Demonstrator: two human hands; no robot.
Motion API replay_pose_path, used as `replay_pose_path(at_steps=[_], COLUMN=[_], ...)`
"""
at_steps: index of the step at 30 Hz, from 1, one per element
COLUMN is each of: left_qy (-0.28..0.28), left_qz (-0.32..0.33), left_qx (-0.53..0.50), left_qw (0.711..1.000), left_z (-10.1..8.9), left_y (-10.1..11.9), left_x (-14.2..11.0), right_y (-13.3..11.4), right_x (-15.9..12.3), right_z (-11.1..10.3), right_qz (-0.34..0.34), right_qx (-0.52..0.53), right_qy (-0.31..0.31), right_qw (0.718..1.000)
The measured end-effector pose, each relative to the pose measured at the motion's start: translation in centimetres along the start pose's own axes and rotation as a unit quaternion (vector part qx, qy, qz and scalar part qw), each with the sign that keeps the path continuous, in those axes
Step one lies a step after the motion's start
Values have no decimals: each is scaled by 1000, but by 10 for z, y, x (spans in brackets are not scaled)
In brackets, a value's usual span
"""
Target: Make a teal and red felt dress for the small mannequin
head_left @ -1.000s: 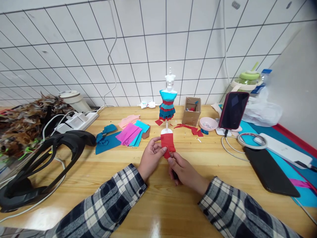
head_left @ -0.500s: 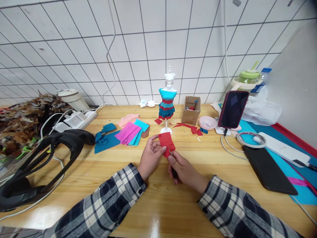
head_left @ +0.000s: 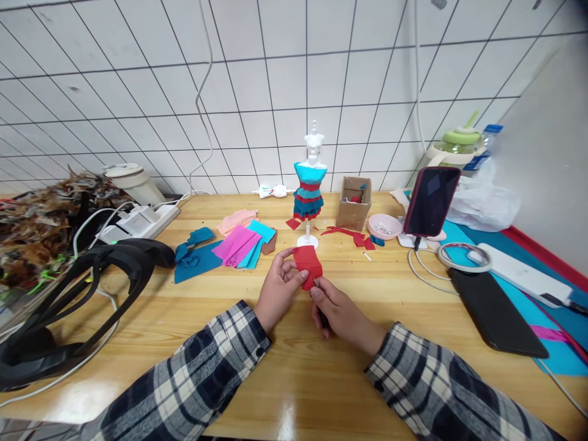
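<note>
My left hand [head_left: 281, 285] pinches a small red piece of crepe paper [head_left: 309, 262] by its left edge, thumb in front. My right hand [head_left: 337, 309] is closed around small scissors [head_left: 324, 320]; their dark handle is mostly hidden by the fingers. The narrow metal tip lies at the paper's lower right edge. Just behind the paper stands a white miniature dress form [head_left: 314, 147] on a round base. It wears a layered paper dress [head_left: 309, 193] in turquoise, red and dark teal.
Folded magenta paper [head_left: 236, 246] and dark teal paper [head_left: 202, 264] lie left. Red scraps [head_left: 359, 239], a cardboard box [head_left: 353, 211] and a pink dish of small beads [head_left: 384, 218] sit right. Further out are a propped phone [head_left: 432, 202], black slab [head_left: 498, 315] and black headset frame [head_left: 92, 294].
The scissors' blade, which lay across the red paper, now shows only a short tip at its lower edge. Both hands stay almost in place; the view shifts slightly.
</note>
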State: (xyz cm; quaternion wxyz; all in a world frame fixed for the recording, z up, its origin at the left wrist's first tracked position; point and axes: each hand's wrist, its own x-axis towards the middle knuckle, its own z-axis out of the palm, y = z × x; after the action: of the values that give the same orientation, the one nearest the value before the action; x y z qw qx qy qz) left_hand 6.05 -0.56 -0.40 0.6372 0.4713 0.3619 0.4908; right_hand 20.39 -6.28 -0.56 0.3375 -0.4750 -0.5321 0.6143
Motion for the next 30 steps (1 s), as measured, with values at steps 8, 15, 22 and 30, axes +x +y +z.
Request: replay_pose_path(at_steps=[8,15,22,30], left_qy=[9,22,79,64], left_qz=[-7,-12,14,48], left_qx=[26,23,-35,5], left_qw=[1000,999,996,997], left_z=[-6,-5,-7,-4], left_y=[4,5,3,6], left_x=[1,3,8,6], right_y=[-2,-5,-7,-9], right_x=[-1,-2,-2,-8], right_z=[1,-1,-2,-1], right_qz=[1,51,68,69], right_qx=[-30,-24,108,219], right_qy=[-9,-1,-37,-88], right_qw=[1000,998,991,969])
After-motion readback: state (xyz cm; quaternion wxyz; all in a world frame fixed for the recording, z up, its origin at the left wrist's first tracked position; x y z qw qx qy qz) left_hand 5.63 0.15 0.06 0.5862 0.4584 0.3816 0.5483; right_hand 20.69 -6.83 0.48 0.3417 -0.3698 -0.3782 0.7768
